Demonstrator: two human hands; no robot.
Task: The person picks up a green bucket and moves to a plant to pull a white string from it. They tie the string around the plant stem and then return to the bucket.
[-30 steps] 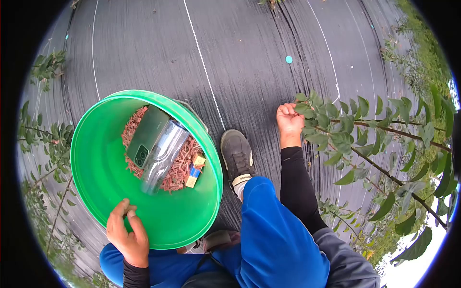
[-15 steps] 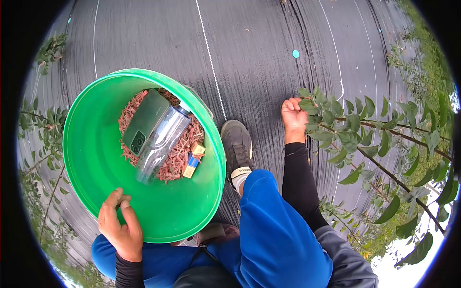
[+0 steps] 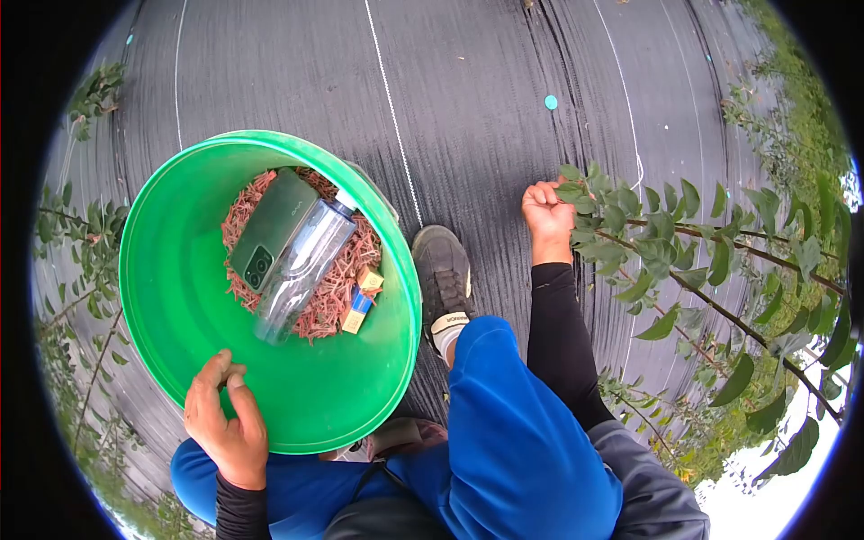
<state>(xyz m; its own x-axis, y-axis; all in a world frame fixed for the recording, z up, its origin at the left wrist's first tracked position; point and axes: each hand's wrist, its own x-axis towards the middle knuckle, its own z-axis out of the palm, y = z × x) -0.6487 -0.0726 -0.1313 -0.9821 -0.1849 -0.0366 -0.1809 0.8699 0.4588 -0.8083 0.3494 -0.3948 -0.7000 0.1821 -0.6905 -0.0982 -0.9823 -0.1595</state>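
Note:
My left hand (image 3: 226, 421) hovers at the near-left rim of a green bucket (image 3: 360, 396), fingers curled but apart, holding nothing. Inside the bucket lie many short reddish pieces (image 3: 247, 209), a dark green phone (image 3: 277, 225), a clear plastic bottle (image 3: 306, 270) and a small yellow and blue box (image 3: 362, 301). My right hand (image 3: 547, 216) is closed at the tip of a leafy branch (image 3: 688, 232), with the fingers wrapped around the shoot end. Leaves hide part of these fingers.
Black ground fabric (image 3: 477, 117) with white lines covers the ground. A dark shoe (image 3: 441, 274) stands right of the bucket, below a blue trouser leg (image 3: 531, 423). More leafy branches (image 3: 94, 220) stand at the left. A teal disc (image 3: 551, 103) lies beyond my right hand.
My right hand has shifted slightly left, still at the branch tip. Leaves at the lower right have moved a little. My left hand and the bucket's contents look the same.

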